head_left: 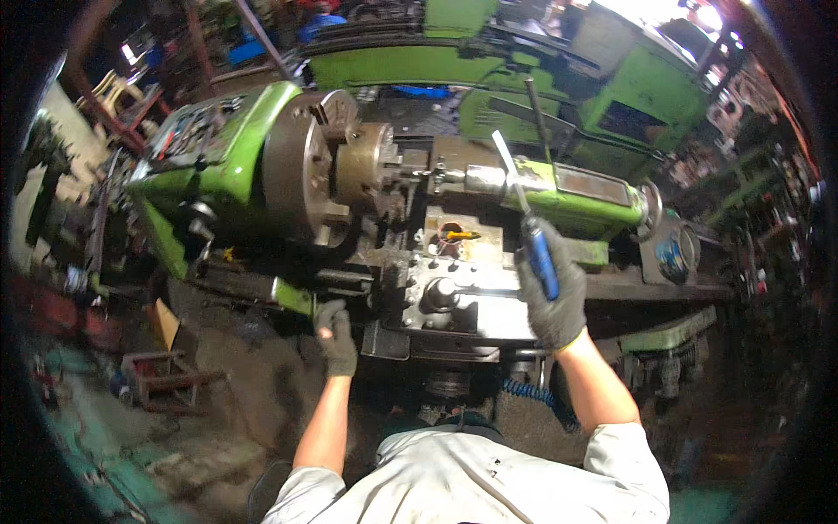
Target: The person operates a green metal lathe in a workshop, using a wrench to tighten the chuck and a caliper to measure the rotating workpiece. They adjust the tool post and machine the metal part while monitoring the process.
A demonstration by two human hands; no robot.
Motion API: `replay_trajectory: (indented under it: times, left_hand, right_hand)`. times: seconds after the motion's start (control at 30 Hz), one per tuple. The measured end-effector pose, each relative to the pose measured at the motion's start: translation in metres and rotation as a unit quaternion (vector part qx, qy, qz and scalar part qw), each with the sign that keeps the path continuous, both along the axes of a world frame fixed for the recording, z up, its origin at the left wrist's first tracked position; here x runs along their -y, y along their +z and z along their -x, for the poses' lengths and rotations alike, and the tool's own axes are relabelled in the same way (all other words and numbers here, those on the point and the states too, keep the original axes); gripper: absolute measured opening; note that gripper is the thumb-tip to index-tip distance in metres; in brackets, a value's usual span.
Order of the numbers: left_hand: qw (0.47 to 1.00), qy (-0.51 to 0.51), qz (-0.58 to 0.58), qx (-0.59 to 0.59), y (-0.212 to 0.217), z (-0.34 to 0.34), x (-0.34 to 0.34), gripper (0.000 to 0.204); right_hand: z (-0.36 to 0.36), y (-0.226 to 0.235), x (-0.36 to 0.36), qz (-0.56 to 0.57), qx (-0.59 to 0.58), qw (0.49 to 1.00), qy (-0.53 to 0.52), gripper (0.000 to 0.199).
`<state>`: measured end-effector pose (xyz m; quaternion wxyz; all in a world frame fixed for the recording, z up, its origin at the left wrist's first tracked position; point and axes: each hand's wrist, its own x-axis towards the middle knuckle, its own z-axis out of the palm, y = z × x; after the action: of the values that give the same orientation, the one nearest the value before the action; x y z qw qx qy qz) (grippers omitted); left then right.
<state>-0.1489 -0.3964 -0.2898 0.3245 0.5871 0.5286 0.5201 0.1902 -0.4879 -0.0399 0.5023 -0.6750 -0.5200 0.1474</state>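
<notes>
My right hand (555, 293), in a dark grey glove, is closed round the blue handle of a tool (541, 260). Its long bright blade points up and away over the green tailstock (567, 188) of a lathe; whether it is a file or a screwdriver I cannot make out. Left of the carriage, my left hand (335, 339), gloved too, has its fingers curled at the front of the lathe, by a green edge; what they grip is hidden. A large chuck (292, 166) holds a round metal workpiece (363, 166), with the tailstock to its right.
A yellow-handled tool (461, 235) lies on the carriage, behind the round tool-post knob (442, 294). A blue coiled hose (528, 389) hangs below. Small tools cover the green headstock (205, 131). Another green machine (393, 70) stands behind, and a red-brown frame (166, 382) is on the floor.
</notes>
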Motion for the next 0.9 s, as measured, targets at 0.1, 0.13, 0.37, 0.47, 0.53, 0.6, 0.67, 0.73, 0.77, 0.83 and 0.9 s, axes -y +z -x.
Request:
replay_trajectory:
  times: [0.1,0.13,0.37,0.47,0.53,0.6,0.67,0.73,0.77,0.83,0.9]
  left_hand:
    - [0.995,0.023,0.078,-0.058,-0.081,0.049,0.018,0.017]
    - [0.99,0.026,0.118,-0.07,-0.111,0.07,0.027,0.023]
    - [0.917,0.009,0.299,-0.263,-0.121,0.114,0.051,0.04]
    - [0.943,0.013,0.222,-0.247,-0.159,0.113,0.041,0.038]
    - [0.973,-0.024,0.077,-0.214,-0.132,0.076,0.003,0.037]
    - [0.991,-0.091,0.051,-0.088,-0.078,0.018,-0.052,0.039]
    - [0.961,-0.21,0.008,-0.181,-0.019,-0.04,-0.106,0.056]
    - [0.91,-0.332,-0.11,-0.22,0.003,-0.092,-0.151,0.069]
    - [0.879,-0.366,-0.135,-0.274,0.011,-0.118,-0.165,0.072]
    - [0.82,-0.375,-0.245,-0.355,-0.014,-0.145,-0.199,0.072]
    - [0.806,-0.436,-0.11,-0.385,-0.003,-0.179,-0.213,0.067]
  right_hand:
    - [0.022,-0.041,0.008,-0.013,0.152,0.988,-0.018,0.064]
    - [0.029,-0.041,0.004,0.073,0.211,0.975,-0.012,0.072]
    - [-0.027,0.005,-0.016,0.037,-0.163,0.984,0.052,0.075]
    - [-0.051,-0.019,-0.069,0.206,0.216,0.955,0.001,0.055]
    - [-0.066,-0.064,-0.103,0.25,0.384,0.882,0.114,0.055]
    - [-0.051,-0.084,-0.136,0.341,0.422,0.819,0.187,0.056]
    - [-0.049,-0.103,-0.153,0.366,0.409,0.803,0.232,0.05]
    - [-0.055,-0.125,-0.165,0.317,0.392,0.831,0.237,0.038]
    - [-0.058,-0.133,-0.171,0.293,0.383,0.843,0.238,0.033]
    - [-0.049,-0.127,-0.188,0.285,0.407,0.836,0.231,0.024]
    - [-0.06,-0.142,-0.193,0.234,0.426,0.847,0.214,0.021]
